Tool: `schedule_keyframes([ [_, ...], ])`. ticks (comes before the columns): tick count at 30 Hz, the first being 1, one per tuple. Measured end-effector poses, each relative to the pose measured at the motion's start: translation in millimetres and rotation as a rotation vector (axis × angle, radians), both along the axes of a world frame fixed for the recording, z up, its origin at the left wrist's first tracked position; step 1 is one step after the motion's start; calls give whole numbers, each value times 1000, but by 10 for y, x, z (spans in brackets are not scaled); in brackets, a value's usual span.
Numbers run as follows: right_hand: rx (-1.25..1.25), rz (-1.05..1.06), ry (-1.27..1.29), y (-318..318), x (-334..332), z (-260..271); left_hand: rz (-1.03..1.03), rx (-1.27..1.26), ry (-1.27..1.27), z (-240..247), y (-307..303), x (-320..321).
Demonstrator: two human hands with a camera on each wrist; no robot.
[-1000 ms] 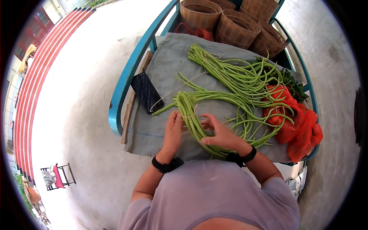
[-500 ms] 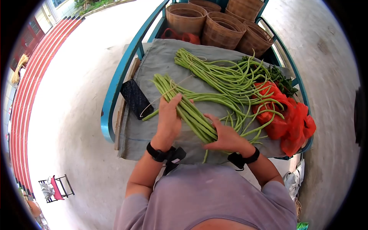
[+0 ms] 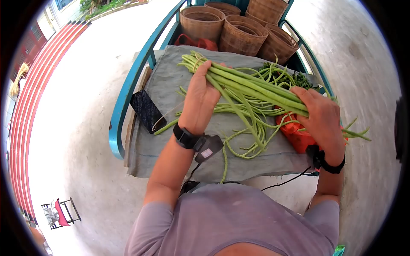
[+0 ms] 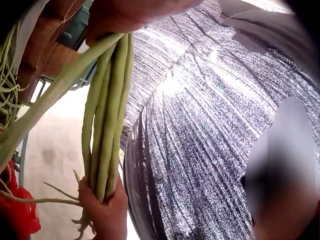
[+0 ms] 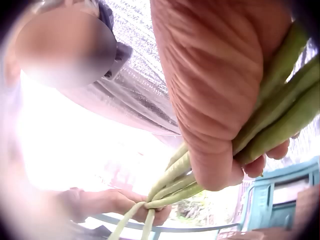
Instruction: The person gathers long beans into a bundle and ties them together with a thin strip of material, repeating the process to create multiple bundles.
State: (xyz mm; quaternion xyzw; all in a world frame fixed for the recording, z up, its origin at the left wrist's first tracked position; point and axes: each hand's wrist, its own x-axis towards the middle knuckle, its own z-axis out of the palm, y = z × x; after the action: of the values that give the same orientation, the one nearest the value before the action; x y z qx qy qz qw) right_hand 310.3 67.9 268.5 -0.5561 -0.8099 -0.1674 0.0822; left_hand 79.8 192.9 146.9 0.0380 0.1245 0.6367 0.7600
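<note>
A tied bundle of long green beans is held raised over the grey cloth. My left hand grips it just beside the tie, thumb on top. Farther right, my right hand curls round the stalks, their thin ends sticking out past it. In the left wrist view the beans run down into the right hand. The right wrist view has the right hand close up round the beans, with the left hand at the far end. More loose beans lie beneath.
A black phone-like slab lies at the cloth's left side. Brown woven baskets stand at the back of the cart. A red plastic bag and leafy greens are at the right. The cart's blue rail runs along the left.
The bundle has been lifted and swung from slanting toward the body to stretching rightward. My right hand has moved right and up and now grips the stalks; my left hand has moved up.
</note>
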Motion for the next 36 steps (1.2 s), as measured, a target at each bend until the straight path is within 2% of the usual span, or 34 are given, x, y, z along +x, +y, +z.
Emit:
schedule_keyframes([
  [1,29,-43,-82,56,-7,82,-1,12,-45,59,118,41],
  [2,99,13,-73,172,25,43,-15,117,-76,-62,332,61],
  [4,254,131,-56,498,134,-297,14,254,-158,-302,693,96],
  [5,219,104,-46,668,188,-526,32,328,-202,-455,882,105],
  [6,178,77,-33,819,233,-825,24,356,-70,-738,1070,90],
  [8,81,87,25,1037,248,-1454,20,153,287,-1651,1398,83],
  [10,37,46,31,937,174,-1997,43,-56,485,-1526,1220,32],
  [11,-15,107,138,901,116,-2212,70,-161,504,-1180,944,-22],
  [12,-23,172,230,761,-49,-2191,74,-168,601,-1233,1015,-134],
  [15,-203,364,435,608,-337,-2388,95,-118,381,-842,518,-491],
  [18,-239,454,473,731,-642,-2334,134,-118,202,-791,-1,-662],
  [23,-144,479,538,1274,-1176,-2543,98,-407,154,-1245,-792,-776],
  [26,-39,518,499,1527,-1533,-2713,3,-499,72,-1572,-1046,-785],
  [29,6,592,437,1801,-1729,-2921,-72,-549,13,-1595,-1121,-730],
  [31,-26,666,394,1846,-1767,-2880,-58,-564,40,-1542,-1175,-688],
  [32,-29,661,576,1870,-1802,-2868,-54,-521,50,-1547,-1182,-691],
  [34,-50,638,935,1748,-1899,-2452,-42,-439,67,-1574,-1175,-707],
  [36,44,573,897,1543,-1861,-1907,22,-385,56,-1708,-1142,-720],
])
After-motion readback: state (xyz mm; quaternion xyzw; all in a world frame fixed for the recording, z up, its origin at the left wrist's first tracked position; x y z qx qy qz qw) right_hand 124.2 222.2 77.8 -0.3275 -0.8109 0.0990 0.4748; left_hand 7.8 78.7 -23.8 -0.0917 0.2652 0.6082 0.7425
